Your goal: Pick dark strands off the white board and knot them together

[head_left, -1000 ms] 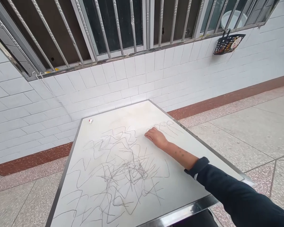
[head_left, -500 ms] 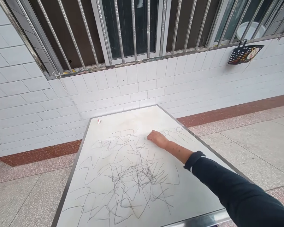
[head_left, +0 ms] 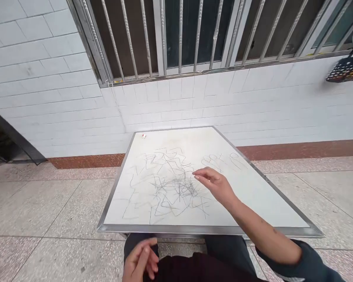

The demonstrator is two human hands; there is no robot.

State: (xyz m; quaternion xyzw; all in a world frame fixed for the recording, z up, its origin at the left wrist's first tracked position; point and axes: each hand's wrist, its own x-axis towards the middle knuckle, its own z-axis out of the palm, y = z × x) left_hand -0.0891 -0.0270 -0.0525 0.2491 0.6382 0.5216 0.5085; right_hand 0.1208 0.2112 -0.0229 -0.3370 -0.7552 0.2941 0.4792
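Observation:
The white tabletop [head_left: 259,199] carries a tangle of thin dark wavy lines [head_left: 179,188]; whether they are loose strands or drawn marks I cannot tell. Over its middle right my right hand [head_left: 216,184] is raised, thumb and index finger pinched together at the tangle's edge. Anything between those fingertips is too fine to make out. Down at the front edge, above my lap, my left hand [head_left: 141,260] hangs with loosely bent fingers apart and nothing visible in them. Fainter looped lines [head_left: 214,159] lie toward the table's far right.
A small red and white object [head_left: 144,136] sits at the table's far left corner. Behind the table stand a white tiled wall [head_left: 170,105] and a barred window [head_left: 191,35]. A polka-dot bag [head_left: 344,68] hangs from the bars at right.
My right hand has drawn back toward me and lifted, with its fingertips now showing pinched. My left hand has come into view at the bottom. The view has shifted left and down.

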